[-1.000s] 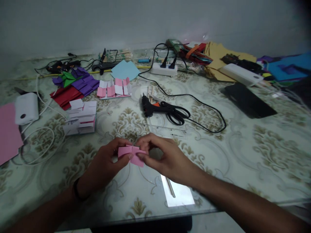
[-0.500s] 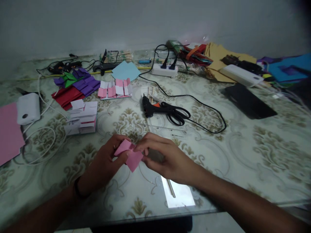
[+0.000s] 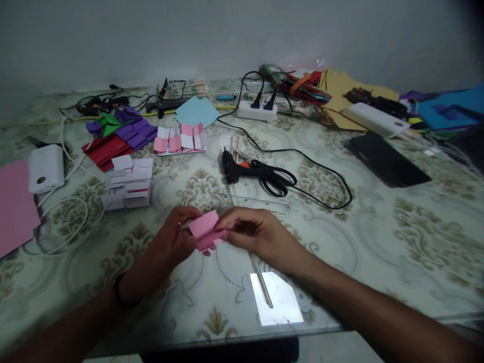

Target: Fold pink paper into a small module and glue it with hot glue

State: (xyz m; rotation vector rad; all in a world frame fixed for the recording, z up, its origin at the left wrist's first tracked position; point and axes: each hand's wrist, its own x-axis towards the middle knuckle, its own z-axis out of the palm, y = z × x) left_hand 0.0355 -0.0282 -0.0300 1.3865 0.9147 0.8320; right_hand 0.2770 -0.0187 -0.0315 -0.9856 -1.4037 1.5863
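Observation:
Between both hands, above the table's front part, is a small folded piece of pink paper [image 3: 206, 226] with a crease along its middle. My left hand [image 3: 180, 234] grips its left side, with some fingers hidden beneath. At its right edge, my right hand [image 3: 249, 229] pinches it between thumb and fingers. Below the right hand, a clear glue stick [image 3: 264, 290] lies partly over a bright white patch [image 3: 278, 302]. Just beyond the hands lie a black glue gun [image 3: 231, 169] and black-handled scissors [image 3: 278, 177].
Folded pink-and-white paper pieces [image 3: 130, 184] lie left, near a white power bank [image 3: 46, 169] and pink sheets [image 3: 17, 206]. Behind are purple folded papers [image 3: 136, 132], light blue paper [image 3: 196, 112] and a power strip [image 3: 256, 110]. A black phone [image 3: 391, 159] lies right.
The pink paper has been turned, and its folded face with the middle crease now shows instead of pointed corners. My right hand has shifted its pinch to the paper's right edge.

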